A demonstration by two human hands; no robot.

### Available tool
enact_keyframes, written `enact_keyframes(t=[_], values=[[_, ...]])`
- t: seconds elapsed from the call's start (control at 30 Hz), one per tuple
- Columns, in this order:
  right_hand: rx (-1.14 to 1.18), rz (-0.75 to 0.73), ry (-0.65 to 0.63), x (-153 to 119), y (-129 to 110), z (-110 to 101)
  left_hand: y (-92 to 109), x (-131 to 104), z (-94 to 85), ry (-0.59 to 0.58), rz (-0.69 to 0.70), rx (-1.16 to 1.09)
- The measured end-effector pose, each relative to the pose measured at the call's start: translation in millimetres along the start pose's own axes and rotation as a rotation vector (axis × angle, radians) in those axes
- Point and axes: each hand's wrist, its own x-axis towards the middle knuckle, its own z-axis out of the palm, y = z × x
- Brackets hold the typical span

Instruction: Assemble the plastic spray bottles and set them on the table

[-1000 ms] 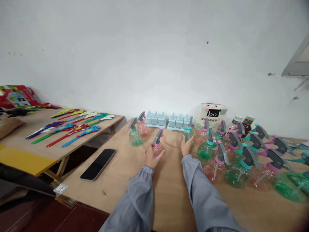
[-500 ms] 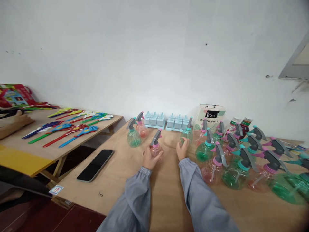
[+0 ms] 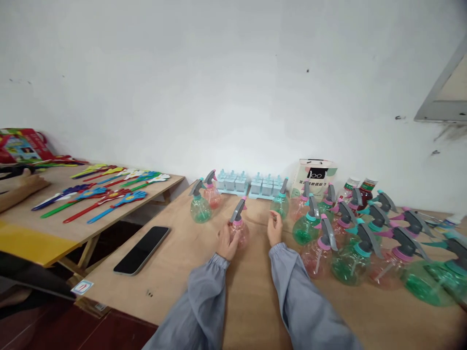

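My left hand (image 3: 228, 241) is closed around the lower left side of a pink spray bottle (image 3: 241, 234) with a grey trigger head and pink collar. Just in front of a green spray bottle (image 3: 280, 205), my right hand (image 3: 275, 227) has loosely curved fingers and nothing visible in its grasp. Behind my left hand stand another green spray bottle (image 3: 200, 210) and a pink one (image 3: 211, 194), side by side. To the right of my right hand, several pink and green spray bottles (image 3: 352, 266) are grouped in rows.
Pale blue popsicle moulds (image 3: 233, 182) and a printed box (image 3: 312, 177) stand along the wall. A phone (image 3: 142, 250) lies at the left of my table. On the neighbouring table (image 3: 98, 236) are colourful hand-shaped clappers (image 3: 105, 201), a red bag (image 3: 24, 145) and another person's arm (image 3: 25, 189).
My right hand has drawn back slightly from the green bottle behind it. My left hand stays on the pink bottle, its fingers now more upright. The view has shifted a little.
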Motion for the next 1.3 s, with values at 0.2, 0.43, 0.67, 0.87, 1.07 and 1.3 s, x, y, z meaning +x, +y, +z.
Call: enact_keyframes(t=[0.2, 0.43, 0.67, 0.87, 1.07, 1.3], values=[[0.198, -0.147, -0.388, -16.7, -51.4, 2.0, 15.9, -20.0, 14.7, 0.025, -0.012, 0.126], [0.219, -0.150, -0.592, -13.0, -91.9, 3.3, 18.3, -27.8, 8.1, 0.081, 0.193, 0.113], [0.260, -0.112, -0.570, -12.5, -104.2, -1.8, 7.2, 52.5, -51.2, 0.587, 0.012, 0.132], [0.267, 0.027, -0.565, -10.3, -111.1, -1.9, -18.1, 114.6, -89.5, 0.366, -0.338, 0.323], [0.346, 0.145, -0.488, -1.6, -118.1, -9.7, -20.4, 97.4, -77.1, 0.225, -0.339, 0.454], [0.535, 0.527, -0.400, 11.3, -136.8, -23.6, 2.5, 35.5, -45.0, 0.205, -0.314, 0.596]])
